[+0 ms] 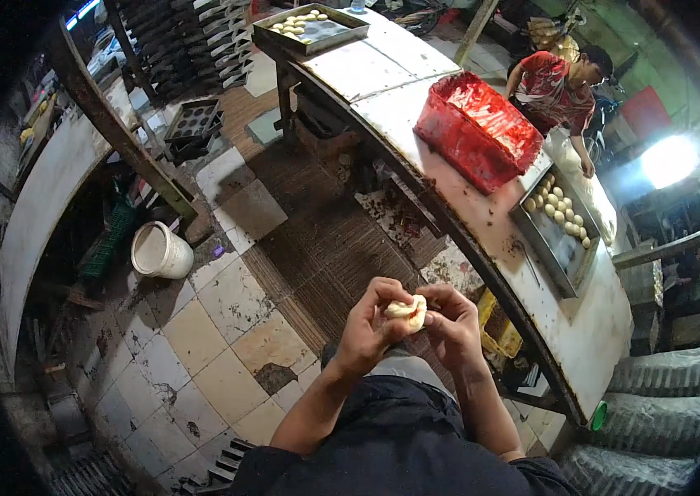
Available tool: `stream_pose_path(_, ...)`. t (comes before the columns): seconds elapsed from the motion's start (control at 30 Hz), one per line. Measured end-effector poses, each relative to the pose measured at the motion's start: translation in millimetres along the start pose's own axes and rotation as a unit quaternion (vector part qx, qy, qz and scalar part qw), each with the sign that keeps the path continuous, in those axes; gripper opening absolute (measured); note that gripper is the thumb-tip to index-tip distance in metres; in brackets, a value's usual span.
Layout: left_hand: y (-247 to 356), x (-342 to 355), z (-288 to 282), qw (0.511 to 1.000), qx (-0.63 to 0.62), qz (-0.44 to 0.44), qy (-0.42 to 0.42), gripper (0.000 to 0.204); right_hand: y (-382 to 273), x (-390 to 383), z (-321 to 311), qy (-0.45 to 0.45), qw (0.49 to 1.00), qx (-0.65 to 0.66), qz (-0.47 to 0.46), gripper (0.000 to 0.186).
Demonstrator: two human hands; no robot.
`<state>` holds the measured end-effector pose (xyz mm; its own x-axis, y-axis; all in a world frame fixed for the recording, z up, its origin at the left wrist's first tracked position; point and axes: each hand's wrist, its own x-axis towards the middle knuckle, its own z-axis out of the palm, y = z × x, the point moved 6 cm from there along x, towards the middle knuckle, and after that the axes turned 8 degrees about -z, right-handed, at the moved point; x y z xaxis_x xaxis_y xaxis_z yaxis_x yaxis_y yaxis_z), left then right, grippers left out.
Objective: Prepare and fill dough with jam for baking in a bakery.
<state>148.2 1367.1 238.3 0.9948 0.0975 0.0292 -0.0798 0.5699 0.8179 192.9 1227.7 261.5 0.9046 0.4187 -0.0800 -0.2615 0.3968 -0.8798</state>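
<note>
Between both hands, in front of my body, is a small piece of pale dough (pixel 407 309) with a bit of red showing in its fold. My left hand (pixel 369 329) cups it from the left, thumb and fingers closed around it. The fingertips of my right hand (pixel 452 327) pinch its right edge. A metal tray (pixel 566 277) holding several round, pale dough balls (pixel 563 213) rests on the table to the right. Beside it on the table stands a red tub (pixel 474 157), its inside smeared glossy red.
The long white table (pixel 490 223) curves along my right. A tray (pixel 317 43) with more dough pieces sits at its far end. Across the table a person in a red patterned shirt (pixel 561 91) leans over. A white bucket (pixel 162 250) stands on the tiled floor at left.
</note>
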Motion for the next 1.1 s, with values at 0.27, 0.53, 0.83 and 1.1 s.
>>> stream_pose_path(0.27, -27.4, -5.9, 78.1, 0.976, 0.212, 0.001, -0.045, 0.029, -46.8, -60.4, -56.0, 0.070, 0.928, -0.322, -0.176, 0.016)
stream_pose_path(0.53, -131.2, -13.5, 236.3, 0.895, 0.367, -0.060, -0.247, 0.037, -97.5, -163.5, -211.3, 0.211, 0.948, -0.174, -0.164, 0.013)
stream_pose_path(0.83, -262.3, -16.5, 299.9, 0.819, 0.429, -0.284, -0.256, 0.037, -105.2, -233.7, -330.6, 0.233, 0.942, -0.178, -0.162, 0.013)
stream_pose_path(1.1, -268.7, -0.6, 327.4, 0.816, 0.272, -0.434, -0.268, 0.044, -98.4, -206.5, -364.9, 0.262, 0.945, -0.167, -0.100, 0.014)
